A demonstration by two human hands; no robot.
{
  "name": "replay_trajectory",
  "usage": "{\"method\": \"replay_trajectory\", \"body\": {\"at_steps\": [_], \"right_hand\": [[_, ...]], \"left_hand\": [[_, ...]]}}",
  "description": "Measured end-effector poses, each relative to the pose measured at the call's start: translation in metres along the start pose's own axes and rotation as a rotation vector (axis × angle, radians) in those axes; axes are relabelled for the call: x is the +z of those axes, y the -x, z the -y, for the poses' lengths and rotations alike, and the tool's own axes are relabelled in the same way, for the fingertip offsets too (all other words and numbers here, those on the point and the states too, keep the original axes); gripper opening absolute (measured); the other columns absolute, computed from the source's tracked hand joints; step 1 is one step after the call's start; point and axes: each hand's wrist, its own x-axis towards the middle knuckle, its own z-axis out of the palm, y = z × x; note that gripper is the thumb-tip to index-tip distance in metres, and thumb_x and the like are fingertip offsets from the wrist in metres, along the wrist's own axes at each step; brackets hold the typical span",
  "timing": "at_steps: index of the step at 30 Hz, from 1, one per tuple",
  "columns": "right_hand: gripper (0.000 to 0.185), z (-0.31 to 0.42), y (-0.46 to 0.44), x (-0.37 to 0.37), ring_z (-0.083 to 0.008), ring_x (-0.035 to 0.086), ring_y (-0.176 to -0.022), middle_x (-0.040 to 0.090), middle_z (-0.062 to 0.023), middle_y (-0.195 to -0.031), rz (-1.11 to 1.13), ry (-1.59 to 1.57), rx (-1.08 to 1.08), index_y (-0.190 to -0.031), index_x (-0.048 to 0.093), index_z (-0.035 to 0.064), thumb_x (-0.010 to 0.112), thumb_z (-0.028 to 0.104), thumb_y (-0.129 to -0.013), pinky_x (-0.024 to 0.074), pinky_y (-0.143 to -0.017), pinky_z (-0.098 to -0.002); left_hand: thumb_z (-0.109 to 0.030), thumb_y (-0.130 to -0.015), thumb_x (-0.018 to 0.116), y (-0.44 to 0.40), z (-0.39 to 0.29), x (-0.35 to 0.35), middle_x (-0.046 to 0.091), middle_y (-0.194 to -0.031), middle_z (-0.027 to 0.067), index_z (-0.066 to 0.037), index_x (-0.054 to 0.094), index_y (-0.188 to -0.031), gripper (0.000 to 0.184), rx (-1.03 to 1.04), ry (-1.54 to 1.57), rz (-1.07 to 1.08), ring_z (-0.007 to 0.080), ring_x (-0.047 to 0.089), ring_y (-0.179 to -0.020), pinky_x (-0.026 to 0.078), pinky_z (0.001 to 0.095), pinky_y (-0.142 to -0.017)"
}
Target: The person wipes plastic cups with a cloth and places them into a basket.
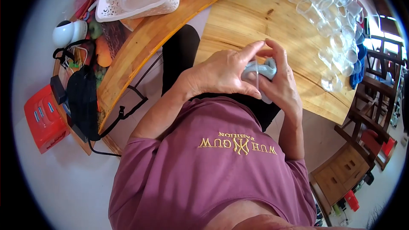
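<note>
My left hand (219, 72) curves around a clear plastic cup (257, 70), its thumb below and its fingers above. Most of the cup is hidden by my hands, and only a thin, see-through edge shows. On the other side, my right hand (284, 83) is closed on a light blue cloth (266, 69), pressed against the cup with the thumb. I cannot tell how far the cloth reaches inside the cup. Both hands are close together in front of my body, over the near edge of the wooden table (238, 25).
Many clear cups (336, 38) lie heaped along the table's right side, beside a dark blue cloth (359, 66). A white basket (170, 2) with a clear container stands on a curved wooden surface at upper left. A black bag (81, 98) and red box (44, 117) are at left.
</note>
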Motion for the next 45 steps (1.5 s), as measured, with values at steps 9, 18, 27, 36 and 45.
{"method": "replay_trajectory", "body": {"at_steps": [9,18,27,36,45], "right_hand": [[0.056,0.008,-0.006,-0.005,-0.0387,0.069,-0.079,0.069,-0.0196,-0.092,0.234,0.107,0.066,-0.115,0.053,0.0003,0.082,0.031,-0.077,0.0544,-0.069,-0.0438],[0.036,-0.017,-0.010,-0.027,-0.0100,0.059,-0.074,0.062,-0.0036,-0.084,-0.474,-0.041,0.046,-0.117,0.065,0.0043,0.079,0.013,-0.084,0.0509,-0.064,-0.0264],[0.040,0.005,0.006,0.000,-0.0230,0.062,-0.076,0.062,-0.0117,-0.089,-0.273,-0.042,-0.445,-0.108,0.058,0.0026,0.082,0.010,-0.076,0.0497,-0.067,-0.0319],[0.025,-0.026,0.011,0.010,-0.0157,0.061,-0.076,0.064,-0.0074,-0.089,-0.413,-0.200,-0.001,-0.106,0.061,0.0042,0.075,0.016,-0.089,0.0504,-0.068,-0.0303],[0.025,0.007,0.001,0.029,-0.0130,0.061,-0.081,0.063,-0.0079,-0.089,-0.340,-0.477,-0.035,-0.115,0.058,0.0023,0.065,0.013,-0.094,0.0505,-0.071,-0.0299]], "left_hand": [[-0.037,-0.065,0.092,0.001,-0.003,0.014,0.065,-0.110,0.0291,0.001,0.022,-0.152,0.118,-0.127,-0.142,0.059,0.0396,0.066,-0.106,0.053,0.0396,-0.092],[-0.028,-0.082,0.082,0.005,0.013,0.005,0.063,-0.108,0.0104,0.002,0.032,-0.148,0.088,-0.203,0.875,0.155,0.0114,0.061,-0.073,0.050,0.0232,-0.065],[-0.043,-0.092,0.066,-0.015,0.009,0.015,0.061,-0.119,0.0189,0.002,0.041,-0.135,0.068,0.080,1.095,-0.381,0.0248,0.063,-0.104,0.051,0.0381,-0.093],[-0.052,-0.087,0.067,-0.004,0.038,-0.012,0.059,-0.127,0.0247,0.002,0.044,-0.140,0.079,0.322,1.614,-0.119,0.0357,0.057,-0.116,0.045,0.0484,-0.103],[-0.042,-0.089,0.063,-0.013,0.012,0.012,0.061,-0.125,0.0223,0.004,0.043,-0.138,0.070,0.288,1.381,-0.276,0.0340,0.052,-0.126,0.037,0.0434,-0.110]]}}
